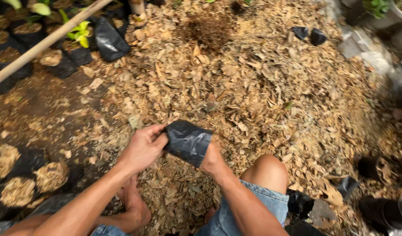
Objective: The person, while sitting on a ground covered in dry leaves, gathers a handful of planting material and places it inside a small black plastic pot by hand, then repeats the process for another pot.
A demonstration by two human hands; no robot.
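Note:
My left hand (142, 148) pinches the rim of a small black plastic grow bag (188, 140), held just above the ground in front of me. My right hand (212, 161) is pushed into the bag from the right, so its fingers are hidden inside. Below and beyond the bag lies a big heap of dry brown leaf litter and wood chips (244, 83). My bare right knee (266, 168) and denim shorts show at the bottom.
Filled black grow bags (22, 179) sit at the lower left. More bags with green seedlings (74, 39) stand at the top left, crossed by a bamboo pole (43, 43). Empty black bags (308, 35) lie top right and by my knee.

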